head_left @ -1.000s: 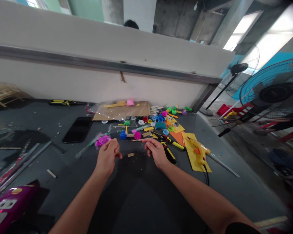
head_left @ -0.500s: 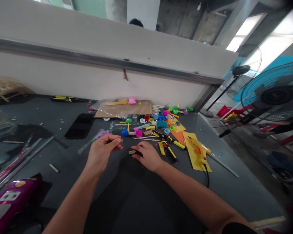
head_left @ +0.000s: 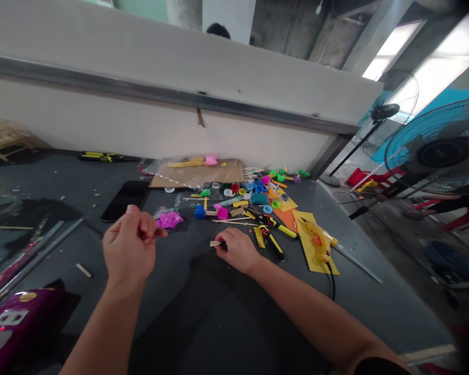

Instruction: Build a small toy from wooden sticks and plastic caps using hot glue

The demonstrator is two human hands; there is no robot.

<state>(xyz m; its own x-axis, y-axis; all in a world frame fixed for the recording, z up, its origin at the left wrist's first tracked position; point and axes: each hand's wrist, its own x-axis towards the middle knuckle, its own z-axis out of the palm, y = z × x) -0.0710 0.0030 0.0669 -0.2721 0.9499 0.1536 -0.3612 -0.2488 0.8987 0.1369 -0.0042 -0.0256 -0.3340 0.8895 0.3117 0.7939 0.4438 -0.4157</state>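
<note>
My right hand (head_left: 237, 250) pinches a small flat wooden piece (head_left: 213, 244) just above the dark tabletop. A small black part shows beside the wood, close to the fingertips; its kind is unclear. Raised over the table on the left is my left hand (head_left: 130, 244), its fingers curled in and the thumb on top. Whether anything sits inside those fingers is hidden. Just beyond it lies a purple plastic piece (head_left: 169, 219), and a black phone (head_left: 126, 200) is partly covered by the hand.
Yellow-handled pliers (head_left: 272, 244) and a yellow glue gun (head_left: 321, 245) lie to the right. Colourful caps, wood sticks and a cardboard sheet (head_left: 195, 177) fill the back. A purple device (head_left: 23, 317) stands front left. A white partition (head_left: 140, 120) closes the far side.
My left hand has moved left and toward me, away from the right hand, uncovering the purple piece. The wooden piece in my right hand shows slightly more; that hand has barely moved.
</note>
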